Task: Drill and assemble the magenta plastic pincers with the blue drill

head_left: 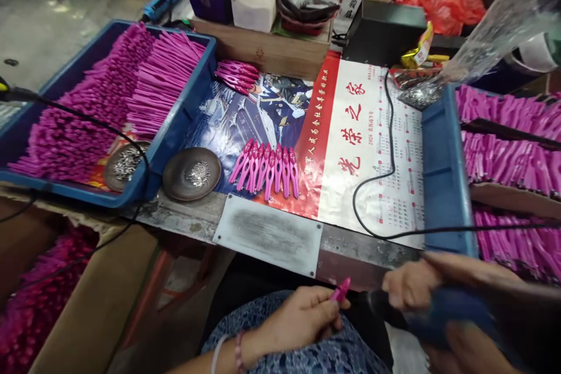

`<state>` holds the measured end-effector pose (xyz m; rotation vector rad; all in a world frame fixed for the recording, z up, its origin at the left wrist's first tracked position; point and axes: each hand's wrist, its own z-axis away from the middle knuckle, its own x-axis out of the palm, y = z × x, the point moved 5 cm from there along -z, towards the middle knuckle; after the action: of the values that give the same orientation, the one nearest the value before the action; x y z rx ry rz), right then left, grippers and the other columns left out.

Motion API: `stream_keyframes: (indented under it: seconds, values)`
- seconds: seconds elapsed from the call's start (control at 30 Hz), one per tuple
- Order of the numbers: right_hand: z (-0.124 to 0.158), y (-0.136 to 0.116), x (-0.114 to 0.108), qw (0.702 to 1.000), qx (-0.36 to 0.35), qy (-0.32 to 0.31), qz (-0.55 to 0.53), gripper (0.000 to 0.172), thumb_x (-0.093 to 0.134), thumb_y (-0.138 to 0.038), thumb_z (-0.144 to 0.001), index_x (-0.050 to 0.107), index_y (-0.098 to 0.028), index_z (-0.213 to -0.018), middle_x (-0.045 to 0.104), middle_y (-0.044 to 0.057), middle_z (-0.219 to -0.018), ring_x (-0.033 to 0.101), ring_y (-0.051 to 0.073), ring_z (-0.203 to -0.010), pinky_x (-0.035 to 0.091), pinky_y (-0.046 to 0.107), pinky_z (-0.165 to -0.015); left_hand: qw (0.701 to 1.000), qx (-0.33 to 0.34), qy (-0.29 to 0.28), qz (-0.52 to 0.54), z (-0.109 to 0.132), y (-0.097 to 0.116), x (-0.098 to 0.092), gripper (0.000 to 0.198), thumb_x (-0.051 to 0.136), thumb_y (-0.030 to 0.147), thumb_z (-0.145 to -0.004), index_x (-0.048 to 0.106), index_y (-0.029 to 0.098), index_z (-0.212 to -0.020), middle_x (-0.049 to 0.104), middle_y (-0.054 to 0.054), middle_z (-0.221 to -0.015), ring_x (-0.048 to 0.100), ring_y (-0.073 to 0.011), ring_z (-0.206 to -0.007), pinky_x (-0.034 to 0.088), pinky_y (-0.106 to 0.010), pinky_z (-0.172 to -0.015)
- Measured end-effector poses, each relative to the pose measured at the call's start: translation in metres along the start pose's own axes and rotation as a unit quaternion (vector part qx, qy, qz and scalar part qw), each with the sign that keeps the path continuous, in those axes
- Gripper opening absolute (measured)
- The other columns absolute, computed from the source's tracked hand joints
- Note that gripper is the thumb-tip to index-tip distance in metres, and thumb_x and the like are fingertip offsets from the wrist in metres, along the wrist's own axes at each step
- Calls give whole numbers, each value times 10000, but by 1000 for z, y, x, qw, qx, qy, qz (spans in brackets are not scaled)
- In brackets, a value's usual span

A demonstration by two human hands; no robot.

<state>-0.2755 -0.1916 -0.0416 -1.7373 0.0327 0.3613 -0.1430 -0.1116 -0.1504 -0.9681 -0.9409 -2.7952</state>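
Low in the middle of the head view, my left hand (309, 312) is closed, pinching a small pink plier-shaped piece (342, 289) over my lap. Most of that piece is hidden by the fingers. To its right, my right hand (412, 283) is wrapped around a blue power driver (456, 310) with a dark nose. The driver is smeared by motion, and its nose points left toward the pink piece; I cannot tell whether they touch. On the table ahead lies a row of pink plier-shaped pieces (268, 169), with a metal plate (269, 234) nearer the edge.
A blue tray (175, 123) of pink parts stands left, beside a brown dish (191, 187) of small metal bits. Another blue bin (449, 187) stands right. A black cable (392, 140) crosses the calendar sheet (346, 128). A cardboard box (96, 304) sits lower left.
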Motion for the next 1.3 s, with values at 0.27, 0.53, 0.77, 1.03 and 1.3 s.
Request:
stream_keyframes:
  seconds: [0.27, 0.53, 0.77, 1.03, 1.3]
  values:
    - [-40, 18, 8, 896, 34, -87, 433, 480, 657, -606, -834, 541, -200, -1064, 639, 11, -739, 624, 210, -582, 417, 261, -483, 998, 7, -15, -68, 18, 21, -6, 622, 524, 620, -848, 602, 114, -1202, 538, 14, -626, 441, -66, -517, 313, -189, -520]
    - [-58, 66, 34, 789, 16, -121, 602, 401, 740, -428, -841, 517, -141, -1011, 580, 97, -877, 589, 297, -840, 414, 310, -598, 983, 142, 108, 48, 22, 58, -20, 274, 760, 330, -750, 729, 133, -937, 676, -43, -860, 595, -94, -784, 457, -186, -750]
    - [-24, 39, 39, 932, -16, -142, 333, 332, 376, -450, -1034, 554, -183, -1118, 578, 88, -1006, 552, 226, -930, 438, 336, -818, 964, 190, 183, 41, 11, 78, -30, 251, 749, 348, -746, 672, 110, -761, 536, 20, -593, 442, -50, -476, 351, -165, -467]
    - [13, 48, 81, 946, 198, -231, -110, 366, 599, -395, -939, 609, -137, -679, 597, 6, -742, 507, 120, -710, 387, 198, -682, 939, 225, 178, -191, 13, 84, -22, 334, 560, 297, -892, 547, 124, -606, 403, 18, -664, 407, -72, -612, 315, -201, -559]
    - [26, 56, 85, 914, 259, -262, -168, 393, 644, -425, -884, 645, -106, -656, 598, 27, -700, 490, 124, -663, 367, 210, -620, 925, 210, 141, -283, 19, 79, -22, 393, 469, 308, -945, 426, 142, -591, 390, 13, -669, 400, -93, -655, 302, -226, -615]
